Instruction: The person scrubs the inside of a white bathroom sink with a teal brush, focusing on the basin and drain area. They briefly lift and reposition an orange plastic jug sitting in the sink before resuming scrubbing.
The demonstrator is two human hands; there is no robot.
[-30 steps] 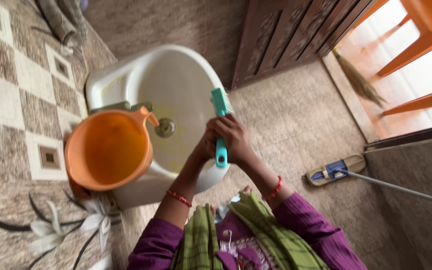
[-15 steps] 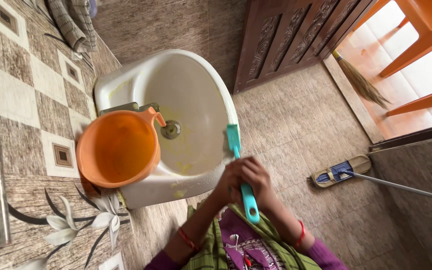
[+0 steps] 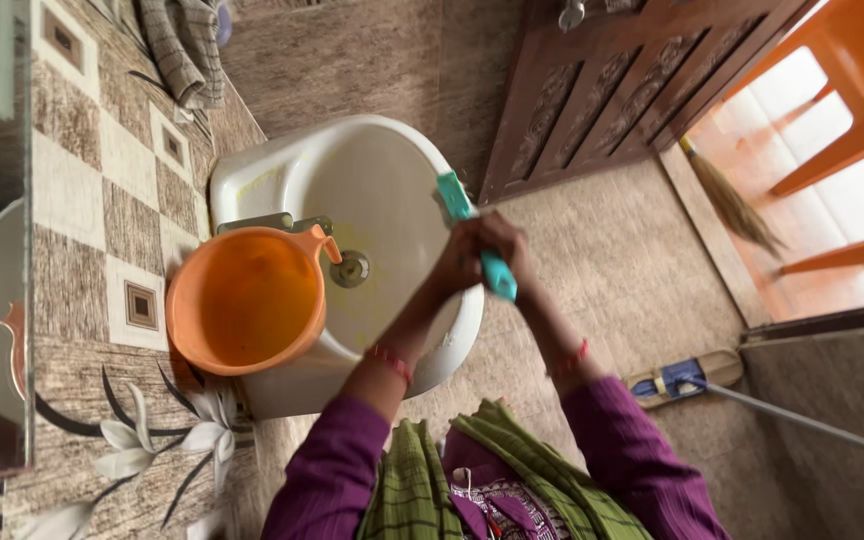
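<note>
1. Nearest the camera are the person's purple sleeves and a green striped scarf (image 3: 512, 470) hanging at the chest; each wrist carries a red bangle.
2. The left hand (image 3: 457, 262) and right hand (image 3: 507, 250) meet at the right rim of the white washbasin (image 3: 252, 180). Both are clenched on the handle of a teal scrub brush (image 3: 472, 235): the grip of each hand is closed around it, and the fingers overlap so closely that I cannot tell which hand lies on top.
3. The brush runs slantwise, its handle end pointing near and right past the hands, its bristled head lying far and left on the basin's rim.
4. An orange plastic mug (image 3: 247, 300) sits on the basin's left side, its handle toward a metal tap (image 3: 277, 222) and the drain (image 3: 350, 268). Yellowish smears show inside the bowl.
5. To the left, the patterned tiled wall (image 3: 102, 220) stands close against the basin, with a mirror edge at the far left of the view.
6. To the right of the basin the tiled floor (image 3: 612, 260) lies open as far as a flat mop (image 3: 677, 380), whose pole runs off to the right.
7. Farther on stand a carved wooden door (image 3: 632, 80), a straw broom (image 3: 727, 195) by the threshold, and an orange chair (image 3: 852, 90) beyond.
8. A checked cloth (image 3: 187, 45) hangs at the far left.
</note>
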